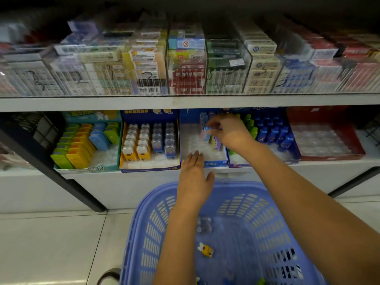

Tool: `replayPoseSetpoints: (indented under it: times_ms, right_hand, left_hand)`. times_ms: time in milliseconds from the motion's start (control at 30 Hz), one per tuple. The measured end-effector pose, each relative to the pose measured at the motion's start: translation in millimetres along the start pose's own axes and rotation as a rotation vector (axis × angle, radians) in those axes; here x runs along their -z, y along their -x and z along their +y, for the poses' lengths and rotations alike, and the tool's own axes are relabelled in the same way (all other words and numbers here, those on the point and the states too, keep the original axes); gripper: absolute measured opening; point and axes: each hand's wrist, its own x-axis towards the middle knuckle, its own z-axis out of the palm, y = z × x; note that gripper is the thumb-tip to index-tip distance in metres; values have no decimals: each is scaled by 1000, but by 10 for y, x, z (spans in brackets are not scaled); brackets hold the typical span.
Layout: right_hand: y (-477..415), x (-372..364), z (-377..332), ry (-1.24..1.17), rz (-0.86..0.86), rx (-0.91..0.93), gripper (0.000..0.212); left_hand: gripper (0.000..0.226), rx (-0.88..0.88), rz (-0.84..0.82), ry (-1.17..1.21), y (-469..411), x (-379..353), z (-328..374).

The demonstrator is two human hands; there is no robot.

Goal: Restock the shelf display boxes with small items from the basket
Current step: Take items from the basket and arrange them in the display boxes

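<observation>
1. My right hand pinches a small blue item between thumb and fingertips, over the back part of the blue cardboard display box on the lower shelf.
2. Inside that box lies a clear, dimpled plastic tray, glossy and mostly bare. A few flat packets stand on edge along its right side, just below my right fingers.
3. My left hand is relaxed and holds nothing. Its fingers are straight and close together, with the tips at the tray's front edge.
4. The basket sits below the shelf, lavender-blue plastic with slotted walls. On its bottom lie a small yellow blocky piece with a white animal face and some clear rounded pieces.
</observation>
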Motion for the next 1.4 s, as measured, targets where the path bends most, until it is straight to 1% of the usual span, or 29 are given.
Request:
replayPoseSetpoints:
  times_ms: [200, 367, 433, 467, 500, 533, 600, 633, 667, 700, 733, 767, 833, 867, 933, 1000, 1033, 1067, 1167, 1267, 1333, 1400]
  right_hand:
    - [-44, 65, -30, 131, -72, 14, 24]
    - [-180, -2, -104, 274, -122, -76, 34]
    - [-226, -29, -158, 315, -103, -81, 32]
    - [-231, -29, -191, 316, -88, -80, 32]
    - [-224, -20, -215, 308, -89, -80, 33]
    - [-179, 5, -230, 281, -92, -73, 32]
    - [10, 53, -196, 196, -73, -21, 22]
    - [171, 63, -149, 87, -51, -4, 16]
    - [361, 56, -88, -24, -41, 1, 15]
    - [546, 11, -18, -85, -63, -2, 18]
    - [732, -81, 65, -88, -126, -16, 19]
    - [892, -230, 166, -43, -220, -36, 18]
    - [1187, -639, 344, 71, -459, -80, 16]
    - [1326, -867, 420, 97, -584, -89, 18]
    - [1606, -1317, 586, 107, -817, -78, 31]
    - [1852, -1666, 764, 119, -978, -57, 41]
    - [1952, -1806, 849, 123, -1027, -48, 44]
    - [2040, -1915, 929, 129, -1062, -32, 45]
    - [2205, -2140, 1097, 156, -1131, 6, 33]
    - [2273, -2270, 1146, 164, -1119, 3, 29]
    - [2304, -2365, 1144, 219, -1101, -2, 29]
    - [2324, -2427, 1127, 264, -1108, -41, 30]
  left_hand:
    - [64, 2, -6, 22, -10, 6, -9]
    - [63, -14, -18, 28, -14, 20, -24]
    - [62, -14, -40, 21, -7, 45, -14]
    - [59, -10, -39, 56, 8, 64, -1]
    - [54, 0, -4, 134, 38, 76, 13]
    - [47, 11, 72, 238, 82, 81, 25]
    - [31, -2, 285, 399, 168, 68, 29]
    - [27, -6, 336, 423, 196, 39, 14]
    - [27, 3, 323, 417, 219, -16, -28]
    - [27, 30, 245, 387, 230, -90, -88]
    - [27, 76, 118, 330, 247, -193, -162]
    - [25, 131, -33, 240, 261, -331, -241]
    - [25, 188, -368, -46, 373, -663, -393]
    - [28, 174, -551, -178, 483, -840, -458]
    - [32, 98, -870, -348, 783, -1138, -563]
    - [26, 66, -1085, -411, 1057, -1347, -693]
    - [20, 61, -1148, -431, 1160, -1406, -762]
    - [21, 65, -1192, -447, 1235, -1447, -820]
    - [28, 58, -1243, -463, 1291, -1518, -903]
    - [30, 71, -1243, -477, 1296, -1580, -925]
    - [29, 114, -1220, -453, 1298, -1627, -957]
    - [23, 177, -1095, -324, 1266, -1635, -996]
